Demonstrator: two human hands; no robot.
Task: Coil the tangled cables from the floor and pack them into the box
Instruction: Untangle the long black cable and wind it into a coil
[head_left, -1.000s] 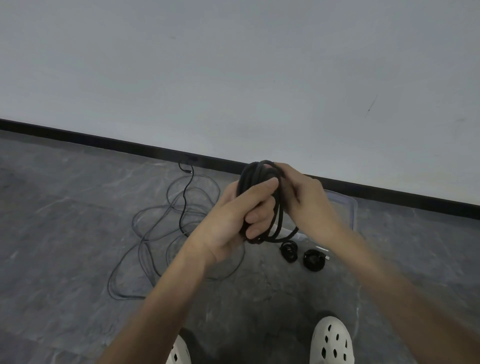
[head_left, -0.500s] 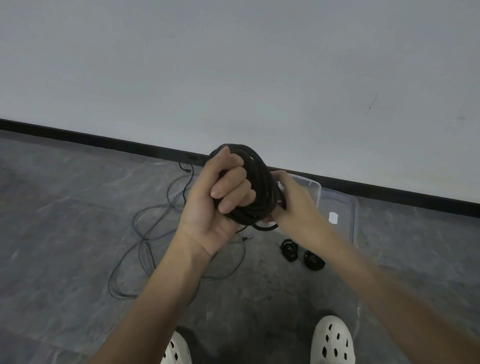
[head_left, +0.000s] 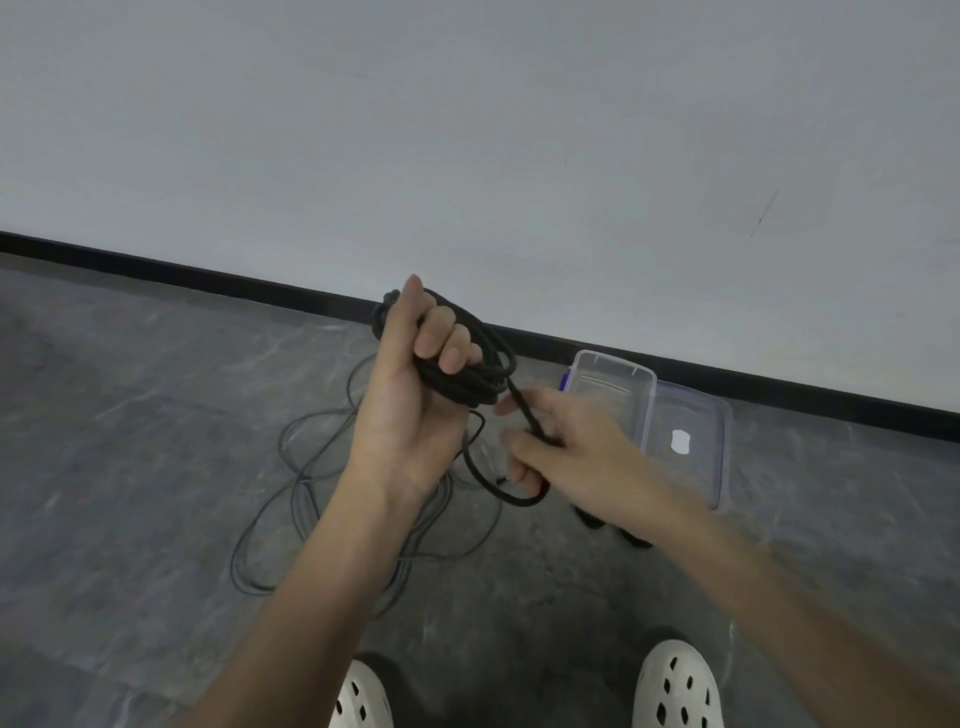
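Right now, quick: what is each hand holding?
Left hand: grips the black cable coil.
Right hand: fingers curled round the coil's loose tail.

A single wide-angle view comes from a camera worn on the person's head, looking forward and steeply down. It sits above the feet: two white perforated clogs (head_left: 675, 686) are cut by the bottom edge, and both forearms run up from there toward the middle. The left hand (head_left: 410, 415) and right hand (head_left: 566, 447), both gripping a black cable (head_left: 467, 376), are close to the lens at centre. Beyond them lie the grey floor (head_left: 130, 441) and a clear plastic box (head_left: 613, 359). Farther off, a grey wall (head_left: 467, 130) fills the upper half, its black skirting (head_left: 208, 273) slanting down to the right.
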